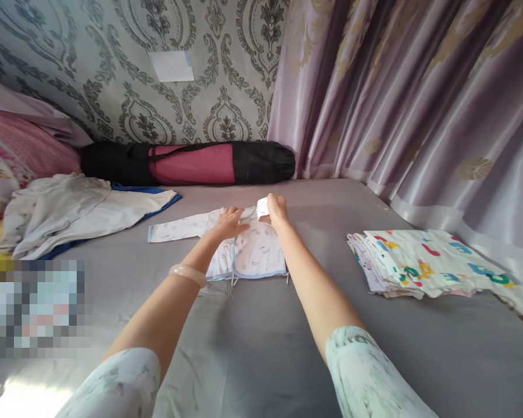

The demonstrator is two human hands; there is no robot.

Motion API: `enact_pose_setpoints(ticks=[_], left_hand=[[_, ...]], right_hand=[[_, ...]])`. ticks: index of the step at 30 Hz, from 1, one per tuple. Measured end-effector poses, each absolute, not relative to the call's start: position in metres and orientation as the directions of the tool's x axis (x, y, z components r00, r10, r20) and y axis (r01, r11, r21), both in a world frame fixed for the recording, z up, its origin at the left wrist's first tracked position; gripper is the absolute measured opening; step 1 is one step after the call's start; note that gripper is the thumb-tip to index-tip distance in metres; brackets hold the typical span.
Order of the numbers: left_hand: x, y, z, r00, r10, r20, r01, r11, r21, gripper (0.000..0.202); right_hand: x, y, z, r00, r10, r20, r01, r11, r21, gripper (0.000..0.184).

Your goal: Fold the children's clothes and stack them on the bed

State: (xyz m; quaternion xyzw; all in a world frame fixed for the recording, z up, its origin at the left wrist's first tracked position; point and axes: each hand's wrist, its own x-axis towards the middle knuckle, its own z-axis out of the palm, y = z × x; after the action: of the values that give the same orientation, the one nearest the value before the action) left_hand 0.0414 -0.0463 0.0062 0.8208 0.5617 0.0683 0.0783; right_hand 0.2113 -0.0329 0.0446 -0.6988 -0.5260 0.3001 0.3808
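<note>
A small white baby shirt (259,252) with a faint print, blue edging and tie strings lies spread on the grey bed sheet (322,348). Its left sleeve (174,226) stretches flat out to the side. My left hand (232,223) rests palm down on the upper part of the shirt, fingers spread. At the shirt's upper right, my right hand (277,210) pinches the other sleeve, whose white end (262,208) is lifted and folded inward. Part of the collar is hidden behind my left hand.
To the right lies a stack of folded printed cloths (431,261). Crumpled light clothes (78,203) with blue trim lie at the left. A black and pink rolled bag (192,164) lies along the wall, beside purple curtains (353,87). A blurred-out object (47,307) is at the lower left.
</note>
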Motion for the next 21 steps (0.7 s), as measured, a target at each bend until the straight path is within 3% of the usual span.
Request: enact_pose_setpoints(ticks=[4, 9, 14, 21], left_hand=[[-0.001, -0.065, -0.008, 0.298, 0.952, 0.068, 0.934, -0.305, 0.183, 0.053], [-0.014, -0.089, -0.014, 0.337, 0.940, 0.049, 0.923, -0.340, 0.183, 0.054], [-0.008, -0.098, -0.018, 0.301, 0.951, 0.075, 0.939, -0.309, 0.152, 0.053], [-0.010, -0.097, -0.022, 0.315, 0.947, 0.061, 0.940, -0.320, 0.113, 0.054]], right_hand=[[0.188, -0.037, 0.038, 0.300, 0.946, -0.121, 0.522, -0.269, -0.809, 0.049], [0.160, -0.055, 0.035, 0.329, 0.941, -0.076, 0.585, -0.266, -0.766, 0.043], [0.142, -0.073, 0.026, 0.125, 0.992, -0.017, 0.806, -0.111, -0.582, 0.037], [0.124, -0.095, 0.008, -0.087, 0.993, 0.075, 0.940, 0.106, -0.325, 0.056]])
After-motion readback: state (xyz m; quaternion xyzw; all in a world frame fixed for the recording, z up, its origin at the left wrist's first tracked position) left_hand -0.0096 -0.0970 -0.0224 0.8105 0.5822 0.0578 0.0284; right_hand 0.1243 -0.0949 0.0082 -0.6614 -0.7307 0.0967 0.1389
